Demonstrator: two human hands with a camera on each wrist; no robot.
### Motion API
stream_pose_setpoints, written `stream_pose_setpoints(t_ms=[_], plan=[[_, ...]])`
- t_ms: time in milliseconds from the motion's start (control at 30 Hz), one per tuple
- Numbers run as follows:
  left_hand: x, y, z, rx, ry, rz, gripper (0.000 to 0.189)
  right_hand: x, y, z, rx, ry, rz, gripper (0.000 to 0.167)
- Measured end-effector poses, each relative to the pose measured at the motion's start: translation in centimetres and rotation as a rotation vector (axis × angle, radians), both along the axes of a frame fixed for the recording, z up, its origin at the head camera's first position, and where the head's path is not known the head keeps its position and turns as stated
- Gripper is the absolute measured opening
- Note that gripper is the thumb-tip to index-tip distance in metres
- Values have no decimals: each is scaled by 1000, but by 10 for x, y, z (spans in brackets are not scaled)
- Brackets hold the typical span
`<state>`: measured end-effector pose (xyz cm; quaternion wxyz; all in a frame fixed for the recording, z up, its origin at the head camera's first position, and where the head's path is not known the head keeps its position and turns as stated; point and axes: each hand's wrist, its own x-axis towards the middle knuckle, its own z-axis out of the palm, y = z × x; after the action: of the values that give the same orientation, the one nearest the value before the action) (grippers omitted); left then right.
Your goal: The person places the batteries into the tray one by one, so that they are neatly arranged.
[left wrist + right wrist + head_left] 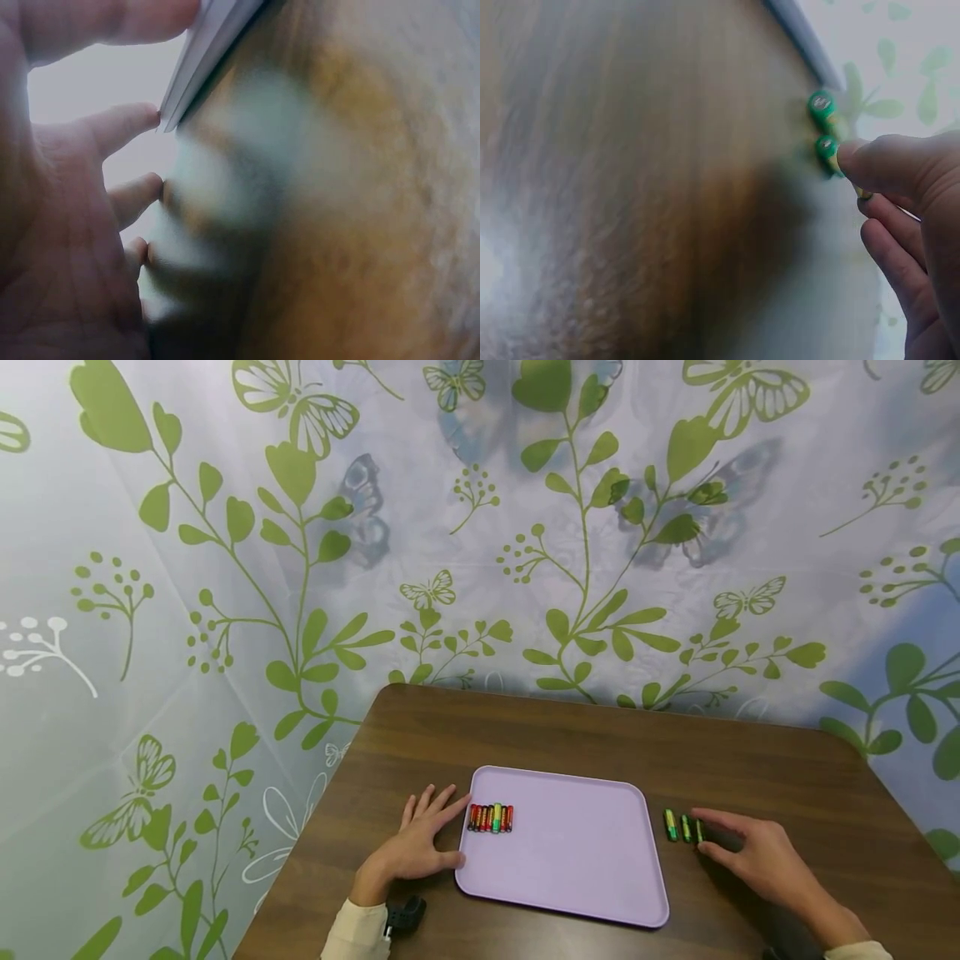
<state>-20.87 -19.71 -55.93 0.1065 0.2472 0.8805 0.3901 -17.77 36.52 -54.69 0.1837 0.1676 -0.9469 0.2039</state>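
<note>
A row of several batteries, mostly red and black, lies on the lilac tray (570,852) near its left edge, with one green and yellow battery (497,817) among them. My left hand (416,843) touches that edge, fingers spread and thumb at the rim; the left wrist view has its fingertips beside the tray wall (214,52). Right of the tray, two green batteries (671,825) lie side by side. The third green battery (701,832) is pinched between the thumb and index finger of my right hand (765,860). In the right wrist view the thumb (889,161) hides most of it.
Everything is on a brown wooden table (525,727) with rounded corners. A curtain (420,527) printed with green leaves and butterflies hangs behind and to the left. The tray has a low raised rim all round.
</note>
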Motion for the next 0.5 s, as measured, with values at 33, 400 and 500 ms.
stream_pose_setpoints(t_ms=[33,400,500], plan=[[0,-1,-2,16,8,-2,93,0,-1,2,-7,6,5,52],[0,0,1,-12,-8,8,94,-4,-51,23,-87,-8,68,52],[0,1,4,-62,-23,21,95,-9,-73,22,-128,-31,88,51]])
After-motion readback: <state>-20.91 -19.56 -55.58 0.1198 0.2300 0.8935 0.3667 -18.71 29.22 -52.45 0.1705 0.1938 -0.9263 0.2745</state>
